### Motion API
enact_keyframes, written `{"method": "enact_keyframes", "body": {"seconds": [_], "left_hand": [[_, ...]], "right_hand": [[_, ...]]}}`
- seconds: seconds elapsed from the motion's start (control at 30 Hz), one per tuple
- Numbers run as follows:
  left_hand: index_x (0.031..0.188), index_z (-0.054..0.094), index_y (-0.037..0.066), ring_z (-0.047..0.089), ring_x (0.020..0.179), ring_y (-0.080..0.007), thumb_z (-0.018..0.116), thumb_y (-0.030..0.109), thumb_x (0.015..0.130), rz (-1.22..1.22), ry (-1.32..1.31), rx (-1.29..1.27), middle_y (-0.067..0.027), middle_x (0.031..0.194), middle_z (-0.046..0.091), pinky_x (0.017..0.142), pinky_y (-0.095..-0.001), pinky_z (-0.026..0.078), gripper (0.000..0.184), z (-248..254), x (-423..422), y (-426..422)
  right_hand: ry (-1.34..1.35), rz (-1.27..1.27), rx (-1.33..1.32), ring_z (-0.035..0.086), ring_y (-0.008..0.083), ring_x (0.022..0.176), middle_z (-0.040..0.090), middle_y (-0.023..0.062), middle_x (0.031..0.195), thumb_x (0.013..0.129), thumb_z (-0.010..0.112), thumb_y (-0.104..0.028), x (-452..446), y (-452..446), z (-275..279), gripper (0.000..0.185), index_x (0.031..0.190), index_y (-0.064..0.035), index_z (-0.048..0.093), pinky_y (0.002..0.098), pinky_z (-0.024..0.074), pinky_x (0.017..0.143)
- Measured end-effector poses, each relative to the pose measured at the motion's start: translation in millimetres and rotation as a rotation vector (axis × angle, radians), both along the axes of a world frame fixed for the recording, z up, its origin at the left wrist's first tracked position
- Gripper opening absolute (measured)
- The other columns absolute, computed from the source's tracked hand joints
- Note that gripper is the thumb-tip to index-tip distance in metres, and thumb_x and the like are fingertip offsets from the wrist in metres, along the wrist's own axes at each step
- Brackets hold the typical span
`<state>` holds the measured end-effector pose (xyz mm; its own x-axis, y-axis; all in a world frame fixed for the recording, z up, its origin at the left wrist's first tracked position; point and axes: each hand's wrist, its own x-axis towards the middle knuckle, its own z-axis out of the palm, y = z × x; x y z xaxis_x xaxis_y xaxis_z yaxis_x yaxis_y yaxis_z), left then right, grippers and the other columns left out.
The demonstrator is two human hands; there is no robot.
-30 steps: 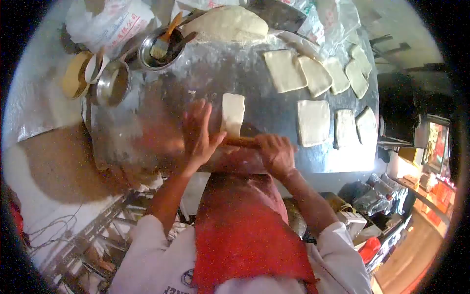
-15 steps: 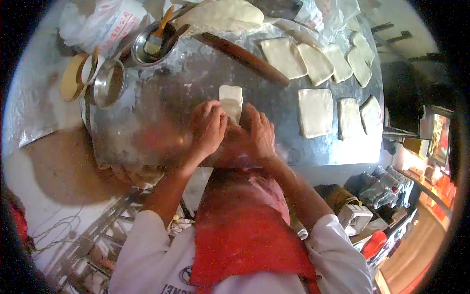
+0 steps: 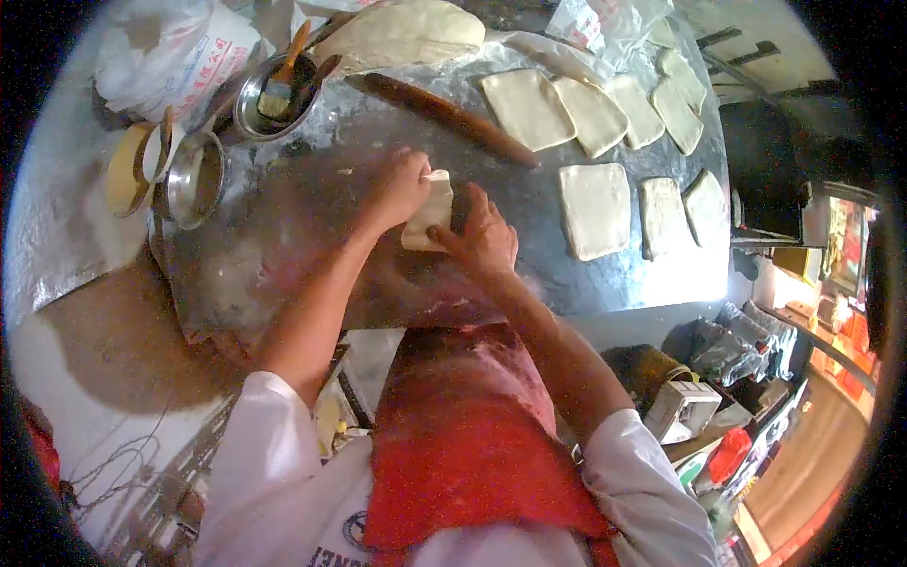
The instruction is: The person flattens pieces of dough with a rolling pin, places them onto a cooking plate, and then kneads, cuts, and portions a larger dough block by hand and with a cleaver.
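Observation:
A small rectangular piece of dough (image 3: 432,215) lies on the metal worktop in front of me. My left hand (image 3: 400,192) is closed at its far left corner, with the fingertips pinching the top edge. To the right of the dough is my right hand (image 3: 484,236), its thumb resting on the near part of the piece and its fingers apart. A dark wooden rolling pin (image 3: 444,115) lies slantwise beyond both hands.
Several flattened dough pieces (image 3: 594,212) lie on the right of the worktop. A big dough lump (image 3: 406,38) sits at the back. On the left stand a metal pot (image 3: 248,113) holding a brush (image 3: 277,94), and a metal bowl (image 3: 196,180). Plastic bags (image 3: 179,61) stand behind.
My left hand has moved away from me to the dough's far edge. My right hand has shifted slightly left, its thumb now on the dough. The view has shifted a little.

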<state>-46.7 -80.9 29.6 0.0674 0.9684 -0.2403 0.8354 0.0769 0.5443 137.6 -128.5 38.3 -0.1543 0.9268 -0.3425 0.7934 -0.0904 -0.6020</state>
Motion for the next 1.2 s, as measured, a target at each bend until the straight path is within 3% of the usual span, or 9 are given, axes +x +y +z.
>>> {"method": "enact_keyframes", "body": {"seconds": [0.3,0.4,0.5,0.63,0.67,0.73,0.83,1.0,1.2], "left_hand": [[0.102,0.071,0.007,0.065,0.102,-0.0344,0.066,0.004,0.084,-0.252,-0.021,0.446,-0.0088,0.11,0.067,0.09,-0.046,0.053,0.019,24.3,3.9,-100.6],[0.104,0.071,0.006,0.065,0.103,-0.035,0.066,0.003,0.084,-0.19,-0.032,0.396,-0.0097,0.115,0.068,0.092,-0.0475,0.052,0.021,20.3,2.4,-108.1],[0.113,0.068,0.004,0.063,0.109,-0.0376,0.063,0.004,0.09,-0.071,-0.098,0.251,-0.0145,0.121,0.067,0.098,-0.0458,0.051,0.024,-13.1,-3.3,-95.5],[0.134,0.058,0.007,0.058,0.12,-0.0445,0.062,0.018,0.097,-0.099,-0.004,0.375,-0.0217,0.134,0.061,0.104,-0.0483,0.047,0.038,-7.5,47.8,-36.0],[0.143,0.053,0.008,0.048,0.133,-0.0467,0.061,0.04,0.098,-0.182,0.15,0.363,-0.0225,0.146,0.053,0.113,-0.0573,0.036,0.056,-8.8,56.8,-38.0],[0.152,0.043,0.007,0.029,0.148,-0.0466,0.052,0.065,0.094,-0.304,0.469,0.172,-0.0208,0.159,0.038,0.119,-0.0695,0.014,0.083,-21.0,61.8,-53.4],[0.147,0.052,0.012,0.028,0.15,-0.0407,0.062,0.06,0.09,-0.291,0.512,0.253,-0.0159,0.157,0.042,0.119,-0.067,0.015,0.074,-21.7,56.5,-48.9],[0.153,0.043,0.012,0.023,0.152,-0.0398,0.066,0.059,0.088,-0.175,0.392,0.205,-0.0136,0.163,0.033,0.12,-0.0665,0.013,0.083,12.4,79.8,-27.6],[0.159,0.03,0.013,0.02,0.154,-0.0401,0.067,0.057,0.089,-0.194,0.346,0.244,-0.0135,0.166,0.027,0.121,-0.0663,0.01,0.09,-29.3,55.8,-19.6]], "right_hand": [[-0.004,0.126,-0.119,0.065,0.0392,0.112,0.066,0.018,0.124,0.077,0.082,-0.034,20.8,11.7,7.5,0.073,0.14,-0.01,0.052,0.0495,0.0504,0.092],[-0.069,0.253,0.638,0.061,0.037,0.107,0.065,0.0133,0.117,0.083,0.069,-0.016,37.9,44.7,1.0,0.059,0.14,-0.0141,0.054,0.0493,0.0509,0.089],[-0.173,0.275,0.757,0.059,0.0349,0.108,0.062,0.0124,0.12,0.084,0.067,-0.017,35.6,82.6,-14.4,0.062,0.144,-0.0132,0.051,0.0501,0.0501,0.09],[-0.303,0.359,0.473,0.057,0.0359,0.112,0.059,0.0166,0.123,0.082,0.065,-0.017,36.4,84.1,-51.3,0.064,0.144,-0.0107,0.048,0.0478,0.0511,0.088],[-0.3,0.34,0.579,0.061,0.0342,0.102,0.058,0.0186,0.12,0.091,0.057,-0.018,41.5,73.1,-60.3,0.057,0.147,-0.011,0.048,0.0437,0.0552,0.081],[-0.24,0.283,0.376,0.058,0.0347,0.108,0.057,0.0183,0.122,0.083,0.065,-0.017,60.1,36.4,-41.6,0.067,0.148,-0.0119,0.047,0.0431,0.0545,0.085],[-0.141,0.134,0.277,0.052,0.0399,0.121,0.052,0.0218,0.132,0.08,0.071,-0.025,105.0,-25.9,22.4,0.081,0.152,-0.0065,0.039,0.0464,0.0454,0.103],[-0.06,-0.027,0.248,0.055,0.0407,0.118,0.053,0.0206,0.127,0.089,0.064,-0.021,143.3,-81.0,-7.0,0.062,0.145,-0.0049,0.044,0.0486,0.0502,0.097],[-0.155,0.128,0.356,0.056,0.0368,0.118,0.054,0.018,0.126,0.086,0.065,-0.017,161.8,-88.8,-15.4,0.06,0.14,-0.0016,0.047,0.0471,0.0496,0.097]]}}
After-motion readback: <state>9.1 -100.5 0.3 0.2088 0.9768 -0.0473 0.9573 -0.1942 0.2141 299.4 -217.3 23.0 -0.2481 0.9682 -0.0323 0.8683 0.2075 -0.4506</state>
